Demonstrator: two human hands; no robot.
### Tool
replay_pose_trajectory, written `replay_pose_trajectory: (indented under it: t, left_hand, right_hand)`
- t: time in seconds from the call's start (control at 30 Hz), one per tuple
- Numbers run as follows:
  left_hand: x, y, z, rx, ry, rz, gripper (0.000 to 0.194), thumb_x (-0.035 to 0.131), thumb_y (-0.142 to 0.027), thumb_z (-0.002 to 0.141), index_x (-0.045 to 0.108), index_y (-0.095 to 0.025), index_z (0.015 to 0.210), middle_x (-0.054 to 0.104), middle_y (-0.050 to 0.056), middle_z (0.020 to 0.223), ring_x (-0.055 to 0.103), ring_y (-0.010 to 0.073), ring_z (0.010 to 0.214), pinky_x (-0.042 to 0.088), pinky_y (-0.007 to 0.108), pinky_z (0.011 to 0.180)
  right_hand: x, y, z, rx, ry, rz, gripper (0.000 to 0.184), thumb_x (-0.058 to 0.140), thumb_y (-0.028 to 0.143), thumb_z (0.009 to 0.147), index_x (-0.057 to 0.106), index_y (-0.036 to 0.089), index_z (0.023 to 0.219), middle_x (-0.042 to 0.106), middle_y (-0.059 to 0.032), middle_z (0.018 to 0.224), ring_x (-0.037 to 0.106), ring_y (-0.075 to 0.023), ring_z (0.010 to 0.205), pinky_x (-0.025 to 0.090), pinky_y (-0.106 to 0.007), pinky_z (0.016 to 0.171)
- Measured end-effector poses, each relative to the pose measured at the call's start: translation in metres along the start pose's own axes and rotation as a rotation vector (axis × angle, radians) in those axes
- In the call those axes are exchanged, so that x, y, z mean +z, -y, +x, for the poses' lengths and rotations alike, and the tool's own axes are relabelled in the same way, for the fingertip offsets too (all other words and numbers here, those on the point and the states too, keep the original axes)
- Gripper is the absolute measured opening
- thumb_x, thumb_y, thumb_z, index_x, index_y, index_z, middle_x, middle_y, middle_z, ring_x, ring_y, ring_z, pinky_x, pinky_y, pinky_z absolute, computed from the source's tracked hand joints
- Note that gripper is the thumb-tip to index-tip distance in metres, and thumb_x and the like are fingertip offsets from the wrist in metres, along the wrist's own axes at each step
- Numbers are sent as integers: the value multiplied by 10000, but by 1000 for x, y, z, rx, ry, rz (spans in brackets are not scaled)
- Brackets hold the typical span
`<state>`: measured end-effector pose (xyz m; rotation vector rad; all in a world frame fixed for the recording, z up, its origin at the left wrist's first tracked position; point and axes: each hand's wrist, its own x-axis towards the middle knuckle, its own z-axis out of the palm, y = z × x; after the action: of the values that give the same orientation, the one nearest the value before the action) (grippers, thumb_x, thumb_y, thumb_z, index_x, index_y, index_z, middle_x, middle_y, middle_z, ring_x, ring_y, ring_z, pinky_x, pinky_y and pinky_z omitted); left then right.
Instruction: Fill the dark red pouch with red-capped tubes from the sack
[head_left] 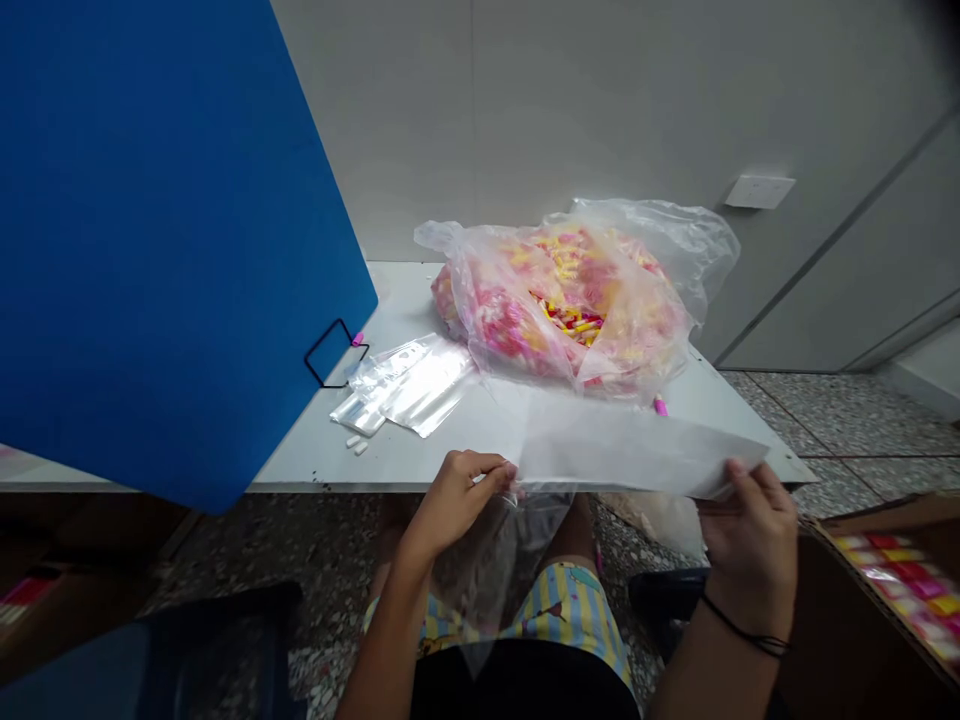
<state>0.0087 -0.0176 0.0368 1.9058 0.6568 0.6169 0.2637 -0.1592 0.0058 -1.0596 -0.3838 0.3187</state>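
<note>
Currently, left hand (463, 492): fingers closed in a pinch at the left end of the translucent strip (615, 445).
Right hand (750, 530): fingers bent and closed on the right end.
Strip: spread between both hands along the near edge of the bench (300, 455); light, even tension is advised, lest the thin material be creased.
Clear film (491, 570): hung below the left fingers; whether it is joined to the strip cannot be told.
Large bag (517, 310): placed on the far side; snagging of its loose plastic should be avoided.
</note>
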Motion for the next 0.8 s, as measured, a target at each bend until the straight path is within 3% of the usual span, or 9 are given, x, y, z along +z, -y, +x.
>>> replay_pose_trajectory:
  t: [0.07, 0.2, 0.4, 0.6, 0.8]
  left_hand:
    - [0, 4, -3, -14, -4, 9, 343, 443, -350, 903, 715, -142, 908, 704, 41, 752, 582, 142, 656, 452, 244, 670]
    - [0, 5, -5, 20, 28, 33, 388, 396, -376, 928, 624, -166, 1162, 671, 34, 761, 555, 129, 660, 430, 233, 640]
    - [-4, 3, -6, 155, -1, 214, 414, 352, -374, 949, 498, -202, 1297, 561, 13, 703, 511, 134, 700, 367, 245, 683]
    - [-6, 10, -5, 178, -24, 312, 440, 369, -395, 938, 471, -201, 1319, 512, 41, 799, 480, 148, 751, 378, 240, 673]
    - [-8, 14, -4, 191, -43, 432, 431, 393, -402, 927, 487, -219, 1306, 508, 41, 817, 472, 160, 773, 379, 257, 697]
  right_hand:
    - [-1, 5, 3, -119, -124, 19, 230, 617, 248, 750, 627, 222, 978, 645, -38, 1014, 617, -171, 884, 522, -331, 759]
    - [-4, 12, 3, -283, -201, -72, 285, 538, 263, 784, 561, 284, 1068, 592, -57, 1157, 597, -253, 1003, 550, -434, 734]
    - [-13, 12, 1, -399, -224, -64, 260, 524, 232, 779, 576, 280, 1029, 606, -42, 1105, 597, -263, 999, 559, -446, 706]
    - [-12, 19, -3, -480, -340, -155, 199, 535, 238, 756, 610, 263, 939, 626, -25, 1053, 582, -251, 1049, 498, -441, 899]
    - [-14, 26, -8, -451, -347, -119, 73, 633, 209, 677, 576, 238, 713, 592, -4, 793, 603, -201, 845, 476, -388, 921]
